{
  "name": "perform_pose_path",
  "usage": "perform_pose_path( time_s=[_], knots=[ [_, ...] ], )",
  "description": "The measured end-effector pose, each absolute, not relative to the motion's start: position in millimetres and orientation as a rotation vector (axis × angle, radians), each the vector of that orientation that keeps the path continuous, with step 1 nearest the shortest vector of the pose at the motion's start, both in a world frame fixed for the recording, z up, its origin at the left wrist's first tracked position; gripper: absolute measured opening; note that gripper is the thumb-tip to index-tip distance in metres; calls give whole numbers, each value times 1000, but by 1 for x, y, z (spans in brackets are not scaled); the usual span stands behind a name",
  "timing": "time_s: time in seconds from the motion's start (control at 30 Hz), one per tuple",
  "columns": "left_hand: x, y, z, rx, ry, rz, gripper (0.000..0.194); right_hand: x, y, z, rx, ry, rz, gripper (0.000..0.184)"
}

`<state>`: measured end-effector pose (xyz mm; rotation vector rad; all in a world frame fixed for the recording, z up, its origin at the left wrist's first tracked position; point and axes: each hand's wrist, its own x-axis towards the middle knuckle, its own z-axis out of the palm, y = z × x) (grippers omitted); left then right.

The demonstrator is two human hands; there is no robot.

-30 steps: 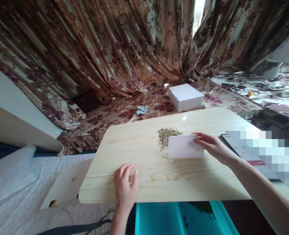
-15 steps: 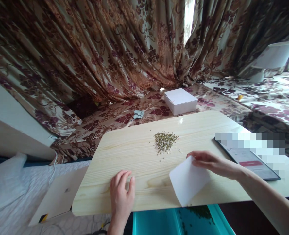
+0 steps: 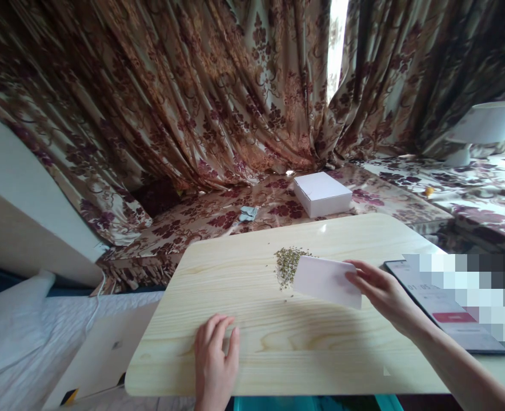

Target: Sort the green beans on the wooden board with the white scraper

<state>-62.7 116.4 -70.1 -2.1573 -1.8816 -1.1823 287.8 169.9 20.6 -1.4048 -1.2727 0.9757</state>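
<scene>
In my right hand is a stiff white sheet of paper, pinched at its right end. The sheet tilts over the table, and its left end covers the right side of a pile of small green seeds or beans. Whether the sheet touches the pile I cannot tell. My left hand rests near the front left of the pale wooden table, thumb apart from loosely bent fingers, holding nothing.
A tablet, partly pixelated, lies at the table's right. Beneath the front edge shows a turquoise tray with dark bits in it. Behind the table, a white box and a crumpled pale cloth lie on patterned fabric. A lamp stands far right.
My right hand has carried the sheet from near the table's front edge away from me to the pile, turning it flatter. My left hand stays in place. The view has tilted up, showing less tray.
</scene>
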Motion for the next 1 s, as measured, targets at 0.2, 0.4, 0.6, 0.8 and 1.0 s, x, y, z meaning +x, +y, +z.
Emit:
perform_pose_path(
  time_s=[0.2,0.4,0.6,0.8,1.0],
  knots=[
    [-61,115,-66,-2139,-1887,-1190,26,276,185,15,-1381,-1373,1016,53],
    [-62,117,-68,-2133,-1857,-1203,25,259,211,6,-1277,-1418,1203,46],
    [-65,117,-72,-2153,-1851,-1204,25,248,221,7,-1156,-1472,1506,36],
    [-66,117,-74,-2177,-1871,-1205,25,262,194,17,-1151,-1611,1681,34],
    [-64,116,-70,-2169,-1890,-1196,25,288,156,25,-1253,-1794,1611,40]
  ],
)
